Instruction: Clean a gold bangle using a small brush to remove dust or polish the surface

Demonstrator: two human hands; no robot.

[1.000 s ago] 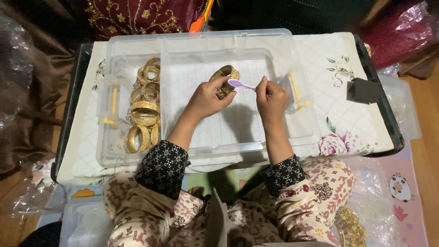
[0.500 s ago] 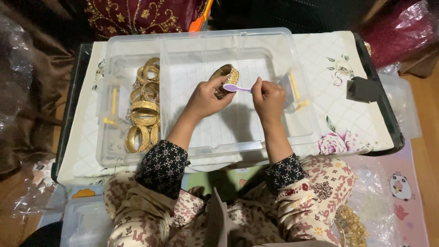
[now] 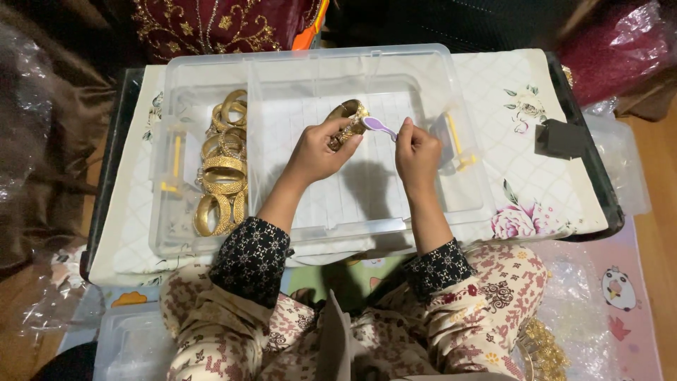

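A low table [image 3: 564, 212] covered by a white cloth [image 3: 522, 141] with printed flowers is standing in front of the seated person, and a clear plastic box [image 3: 317, 67] is taking up most of its top. A divider is splitting the box into a narrow compartment on the person's left side and a wide one in the middle. A pile of gold bangles [image 3: 222, 166] is lying in the narrow compartment, some flat and some leaning on each other. A small dark block [image 3: 560, 137] is sitting on the cloth near the right edge of the table, well apart from the box. Over the wide compartment the two hands are working close together, above the box floor. The left hand [image 3: 317, 152] is grasping a gold bangle [image 3: 349, 116], with fingers wrapped around its lower side so that the top of the ring is showing above them. The right hand [image 3: 417, 149] is clenching the handle of a small purple tool [image 3: 379, 127], pinched between thumb and fingers, and the tool's rounded end is pointing toward the held bangle and lying just beside or touching it; which of the two I cannot tell.
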